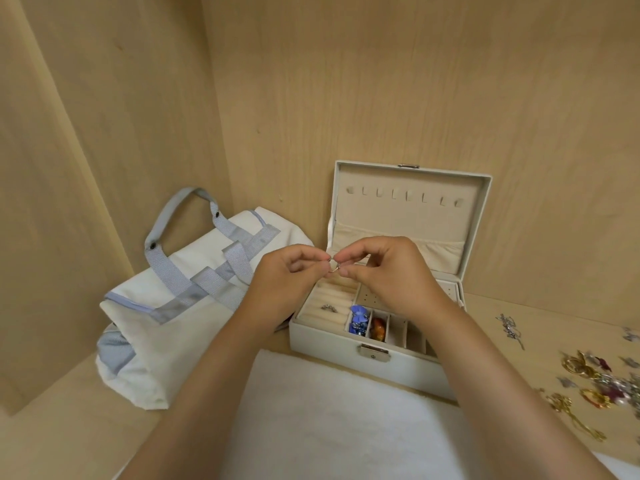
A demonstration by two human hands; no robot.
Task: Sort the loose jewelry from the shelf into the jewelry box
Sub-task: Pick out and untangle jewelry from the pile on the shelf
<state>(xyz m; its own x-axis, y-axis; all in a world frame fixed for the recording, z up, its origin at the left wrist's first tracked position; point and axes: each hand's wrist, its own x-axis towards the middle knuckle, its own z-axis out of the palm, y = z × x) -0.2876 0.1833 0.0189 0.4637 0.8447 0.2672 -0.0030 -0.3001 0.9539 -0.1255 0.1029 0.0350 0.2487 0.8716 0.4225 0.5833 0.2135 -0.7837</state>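
At the centre of the frame, just above the open jewelry box (pixel 381 370), one small silver ring (pixel 332 265) is pinched between two hands. The left hand (pixel 287 277) comes in from the lower left with thumb and forefinger curled onto the ring's left side; the right hand (pixel 393 271) comes from the lower right and pinches the ring's right side with its fingertips, the other fingers folded. Both forearms run up from the bottom edge. The ring is a thin, shiny band, held above the box's ring rolls.

Below it, a second silver ring (pixel 328 308) sits in the cream rolls at the box's left. Just right of that, two front compartments hold one blue piece (pixel 356 319) and one amber piece (pixel 378 330). The raised lid (pixel 408 220) shows a row of eight small tabs.

At the right edge, a loose jewelry pile (pixel 602 386) of gold and silver pieces lies on the wooden shelf (pixel 52 427), with a silver chain (pixel 512 329) nearer the box. One white bag (pixel 194 306) with blue-grey straps lies at the left, and a white cloth (pixel 329 420) is in front of the box
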